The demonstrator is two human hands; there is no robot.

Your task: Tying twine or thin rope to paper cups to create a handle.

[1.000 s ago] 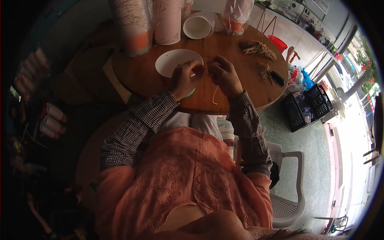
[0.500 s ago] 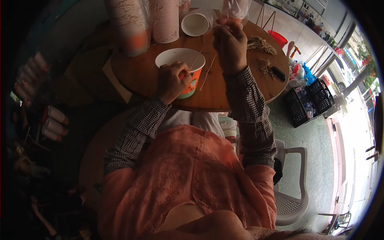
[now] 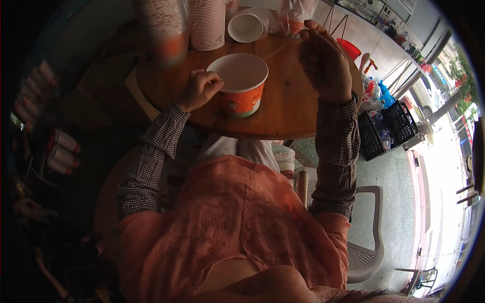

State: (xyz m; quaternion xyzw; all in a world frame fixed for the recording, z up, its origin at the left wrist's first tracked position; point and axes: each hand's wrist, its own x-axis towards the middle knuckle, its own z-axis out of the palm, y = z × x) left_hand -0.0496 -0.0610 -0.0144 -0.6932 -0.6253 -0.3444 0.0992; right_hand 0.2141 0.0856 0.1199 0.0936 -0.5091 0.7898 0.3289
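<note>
A large round paper tub (image 3: 242, 103), orange with a white inside, stands upright near the front of the round wooden table (image 3: 288, 106). At the left of its rim is my left hand (image 3: 199, 90), fingers curled and pressed together. Whether a piece of string is in that pinch is too small to see. My right hand (image 3: 326, 65) is raised over the right part of the table, fingers stretched out and somewhat blurred. Between the tub and this hand runs a faint pale streak (image 3: 280, 49), perhaps string.
Tall stacks of paper cups (image 3: 207, 25) stand at the back, beside a wrapped stack (image 3: 164, 30). A white tub (image 3: 245, 28) lies on its side there. Right of the table are a red bucket (image 3: 348, 49), a black crate (image 3: 374, 134) and a plastic chair (image 3: 376, 217).
My hands have moved apart, the right one outward to the right. The string between them no longer shows clearly. My right hand and arm now hide the string bundles. My right fingers have straightened.
</note>
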